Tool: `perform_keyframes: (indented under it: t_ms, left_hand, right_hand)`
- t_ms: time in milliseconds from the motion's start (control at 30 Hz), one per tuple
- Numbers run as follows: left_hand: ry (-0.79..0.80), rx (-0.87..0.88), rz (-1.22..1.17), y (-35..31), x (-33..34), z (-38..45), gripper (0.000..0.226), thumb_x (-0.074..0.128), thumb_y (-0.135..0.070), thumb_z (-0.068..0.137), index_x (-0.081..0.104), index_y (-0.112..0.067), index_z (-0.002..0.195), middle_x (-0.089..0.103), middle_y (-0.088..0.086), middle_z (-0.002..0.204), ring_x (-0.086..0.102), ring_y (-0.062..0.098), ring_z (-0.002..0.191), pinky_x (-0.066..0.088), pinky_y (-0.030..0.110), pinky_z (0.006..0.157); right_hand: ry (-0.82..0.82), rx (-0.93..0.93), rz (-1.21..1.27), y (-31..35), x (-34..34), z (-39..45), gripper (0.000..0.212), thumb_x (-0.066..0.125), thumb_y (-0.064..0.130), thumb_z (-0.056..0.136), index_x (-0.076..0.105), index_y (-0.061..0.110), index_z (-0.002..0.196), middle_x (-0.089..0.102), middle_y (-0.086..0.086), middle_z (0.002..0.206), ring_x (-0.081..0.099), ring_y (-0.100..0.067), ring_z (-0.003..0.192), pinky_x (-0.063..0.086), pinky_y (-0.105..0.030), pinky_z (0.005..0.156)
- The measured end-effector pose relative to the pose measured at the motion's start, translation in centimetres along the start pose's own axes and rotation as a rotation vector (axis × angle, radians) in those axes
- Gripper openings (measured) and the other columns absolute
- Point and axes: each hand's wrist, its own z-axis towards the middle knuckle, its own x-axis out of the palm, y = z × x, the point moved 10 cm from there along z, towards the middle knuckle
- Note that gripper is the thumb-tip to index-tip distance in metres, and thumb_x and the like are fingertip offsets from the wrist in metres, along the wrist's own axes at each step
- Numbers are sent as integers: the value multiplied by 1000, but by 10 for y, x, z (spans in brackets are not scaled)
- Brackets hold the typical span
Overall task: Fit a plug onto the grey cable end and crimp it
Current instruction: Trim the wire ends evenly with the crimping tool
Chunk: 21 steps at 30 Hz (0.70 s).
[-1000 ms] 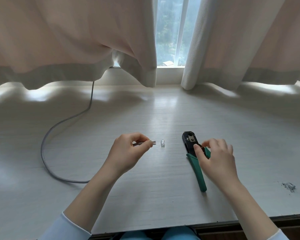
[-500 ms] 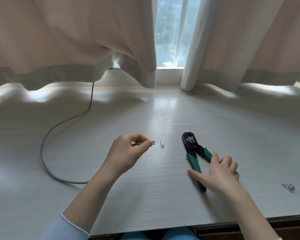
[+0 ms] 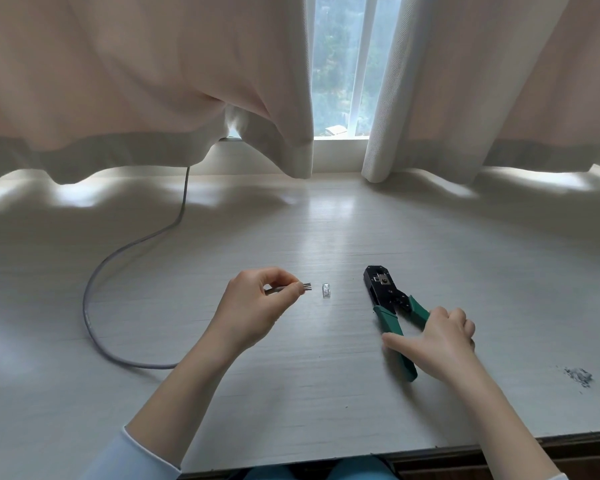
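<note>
Grey cable point(image 3: 94, 282) loops across the pale bench point(image 3: 291, 393) from under the curtain point(image 3: 136, 81) to the left hand point(image 3: 253, 306), whose fingers point(image 3: 293, 289) pinch its end, bare wires sticking out toward the clear plug point(image 3: 326, 291) lying just beside them. Right hand point(image 3: 440, 337) rests over the green handles of the crimping tool point(image 3: 388, 306), thumb stretched along one handle, other fingers loosely curled. Grey scraps point(image 3: 577, 375) lie far right.
</note>
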Motion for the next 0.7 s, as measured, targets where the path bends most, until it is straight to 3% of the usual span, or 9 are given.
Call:
perform_keyframes:
  t_ms: [200, 333, 467, 600, 700]
  left_hand:
    - [1, 0, -6, 0, -1, 0, 13, 68, -25, 85, 73, -20, 74, 50, -20, 42, 33, 4, 36, 24, 9, 39]
    - [-4, 4, -9, -1, -2, 1, 13, 69, -26, 85, 73, -20, 74, 48, -19, 41, 33, 5, 35, 24, 9, 38]
    - [-6, 9, -9, -3, -3, 1, 13, 69, -26, 85, 73, -19, 75, 47, -19, 39, 33, 4, 35, 24, 9, 38]
    - [-10, 12, -6, -5, -4, 1, 13, 69, -26, 85, 74, -19, 75, 49, -20, 40, 34, 4, 35, 24, 8, 38]
    - [-12, 14, -1, -5, -4, 0, 13, 69, -25, 85, 74, -17, 76, 49, -20, 40, 35, 3, 35, 24, 8, 38]
  right_hand:
    - [51, -46, 210, 22, -4, -9, 61, 71, 59, 55, 44, 18, 91, 33, 4, 99, 27, -15, 99, 34, -32, 74]
    - [108, -74, 431, 41, -9, -17, 57, 65, 63, 49, 47, 25, 88, 36, 15, 99, 39, -12, 105, 35, -24, 64]
    - [222, -78, 752, 57, -10, -24, 68, 71, 65, 44, 59, 20, 94, 57, 1, 106, 60, -13, 93, 45, -29, 70]
    - [398, -73, 1028, 76, -6, -36, 69, 74, 58, 42, 59, 14, 94, 56, 1, 90, 53, -15, 82, 37, -28, 72]
    - [538, -59, 1140, 85, -1, -44, 69, 75, 50, 51, 58, 11, 107, 58, -7, 101, 56, -19, 92, 42, -28, 80]
